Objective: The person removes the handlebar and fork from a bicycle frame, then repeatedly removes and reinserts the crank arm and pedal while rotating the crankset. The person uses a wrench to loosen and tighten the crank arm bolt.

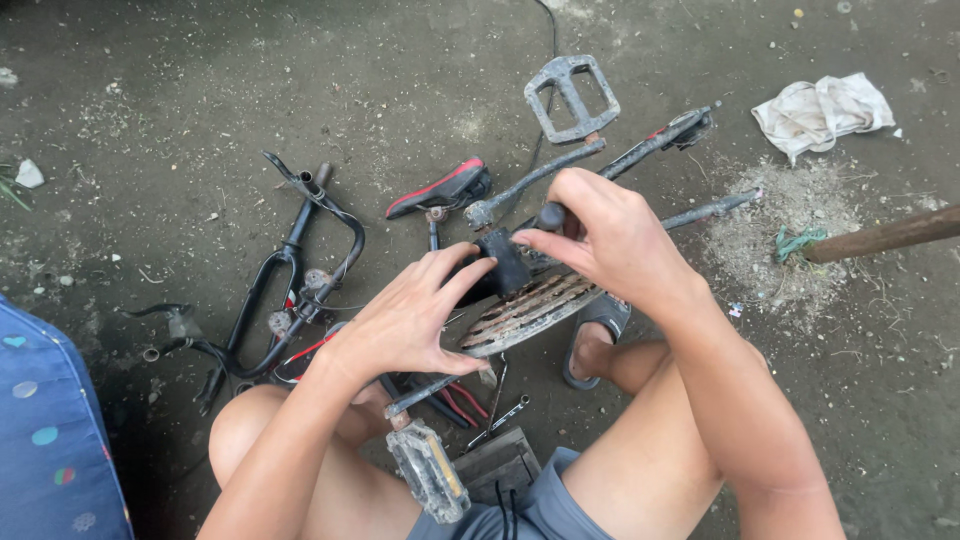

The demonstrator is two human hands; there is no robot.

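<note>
My right hand (pixel 610 235) pinches a dark round tool handle (pixel 550 215); my left hand (pixel 405 320), fingers spread, steadies the rusty toothed chainring (pixel 530 310) over my knees. A grey metal pedal (pixel 572 97), black-and-red saddle (pixel 440 187) and white rag (pixel 820 110) lie beyond.

Left hand (pixel 405 322) spread on rusty chainring (pixel 530 310) of a crankset, fingers on its black hub (pixel 503 262). Right hand (pixel 605 240) grips a dark tool handle (pixel 551 215) at the hub. Pedals (pixel 572 97) (pixel 428 468), black handlebar (pixel 290 270), white rag (pixel 822 110) lie on concrete floor (pixel 200 90).
</note>
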